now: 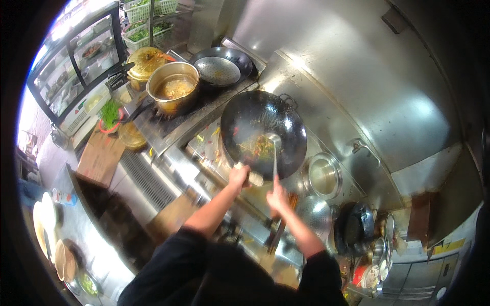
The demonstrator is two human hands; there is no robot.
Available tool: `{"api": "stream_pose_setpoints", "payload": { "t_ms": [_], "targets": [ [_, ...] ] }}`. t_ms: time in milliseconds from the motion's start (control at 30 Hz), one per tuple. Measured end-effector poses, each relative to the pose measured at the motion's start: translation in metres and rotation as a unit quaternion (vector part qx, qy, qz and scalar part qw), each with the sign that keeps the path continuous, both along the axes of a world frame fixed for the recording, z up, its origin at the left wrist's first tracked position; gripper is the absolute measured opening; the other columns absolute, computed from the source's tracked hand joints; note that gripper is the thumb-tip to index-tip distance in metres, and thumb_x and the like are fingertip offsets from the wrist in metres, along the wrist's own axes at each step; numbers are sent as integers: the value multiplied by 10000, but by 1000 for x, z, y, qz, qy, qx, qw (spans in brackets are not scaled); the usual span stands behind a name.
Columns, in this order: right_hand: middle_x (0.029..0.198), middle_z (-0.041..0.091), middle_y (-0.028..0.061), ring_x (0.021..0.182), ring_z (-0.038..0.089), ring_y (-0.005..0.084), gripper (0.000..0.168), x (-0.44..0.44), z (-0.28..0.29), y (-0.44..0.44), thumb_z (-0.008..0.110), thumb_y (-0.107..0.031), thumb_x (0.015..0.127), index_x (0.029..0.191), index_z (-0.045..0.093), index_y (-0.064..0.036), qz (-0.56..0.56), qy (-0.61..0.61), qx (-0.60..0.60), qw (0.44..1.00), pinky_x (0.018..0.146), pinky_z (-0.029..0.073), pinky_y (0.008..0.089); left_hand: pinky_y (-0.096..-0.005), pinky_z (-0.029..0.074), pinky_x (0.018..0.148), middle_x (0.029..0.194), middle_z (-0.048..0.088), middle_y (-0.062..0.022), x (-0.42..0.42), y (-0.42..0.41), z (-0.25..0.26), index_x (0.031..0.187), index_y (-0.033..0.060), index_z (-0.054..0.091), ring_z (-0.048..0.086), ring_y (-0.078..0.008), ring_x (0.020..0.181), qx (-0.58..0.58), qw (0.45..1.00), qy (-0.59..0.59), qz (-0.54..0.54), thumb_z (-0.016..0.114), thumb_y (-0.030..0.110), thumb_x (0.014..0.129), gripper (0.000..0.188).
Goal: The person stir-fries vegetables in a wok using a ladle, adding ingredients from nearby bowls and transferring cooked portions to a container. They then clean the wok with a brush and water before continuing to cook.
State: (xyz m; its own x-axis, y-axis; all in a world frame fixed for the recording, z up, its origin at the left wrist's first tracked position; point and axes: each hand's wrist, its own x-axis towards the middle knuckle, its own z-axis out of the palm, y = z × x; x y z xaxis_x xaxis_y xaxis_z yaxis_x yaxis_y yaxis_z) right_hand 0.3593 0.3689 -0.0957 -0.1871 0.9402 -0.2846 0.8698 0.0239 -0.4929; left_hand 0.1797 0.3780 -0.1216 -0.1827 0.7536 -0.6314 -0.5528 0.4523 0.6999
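Observation:
My left hand point(239, 176) grips a folded pale cloth point(255, 178) at the near rim of a large black wok point(291, 134). In my right hand point(278, 197) is the handle of a metal ladle point(275, 160). The ladle's bowl dips into the wok, at the right side of a chopped stir-fry point(254, 148) with green and reddish pieces. A light haze hangs over the food and blurs its details. The wok sits on a steel cooking range point(206, 143) strewn with food scraps.
Left of the wok stand an uncovered pot point(174, 101) with brownish liquid, a lidded pot point(145, 63) and a perforated strainer point(218, 71) in another wok. To the right are a metal basin point(324, 176), a round strainer point(314, 216) and a wall tap point(365, 149).

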Motion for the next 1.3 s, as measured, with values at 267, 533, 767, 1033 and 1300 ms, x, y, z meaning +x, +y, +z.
{"api": "stream_pose_setpoints", "payload": {
  "t_ms": [267,533,767,1033,1300],
  "targets": [
    [615,506,22,474,477,87,639,61,92,-38,500,2,774,1374,300,-85,108,-3,39,993,434,401,244,-366,422,426,745,541,-88,8,18,-22,890,-18,521,526,-195,588,-47,993,-67,83,517,51,695,206],
    [696,594,143,493,541,170,608,65,91,-30,501,-49,776,1356,334,-122,199,-21,8,980,467,462,309,-450,482,551,802,514,-105,23,-19,38,902,25,513,525,-241,702,-25,996,-64,60,507,199,772,217],
    [587,571,140,455,554,277,616,64,40,-59,519,-110,767,1354,342,-161,91,-50,175,979,452,461,385,-347,404,462,648,555,-67,-15,-42,-88,732,50,580,532,-177,589,127,953,271,41,527,118,729,86],
    [647,581,94,444,524,148,621,62,15,-5,519,-65,796,1373,293,-91,-60,168,98,979,447,450,304,-386,474,631,783,635,-187,-38,-14,47,896,-86,583,624,-267,713,59,905,410,-95,566,211,683,365],
    [558,474,20,436,478,130,565,14,63,-68,485,-29,833,1357,291,-107,-305,434,-86,843,362,414,290,-393,417,862,1008,570,-228,48,-123,41,1152,-55,449,552,-317,970,185,875,444,50,594,63,655,531]
  ]
}}
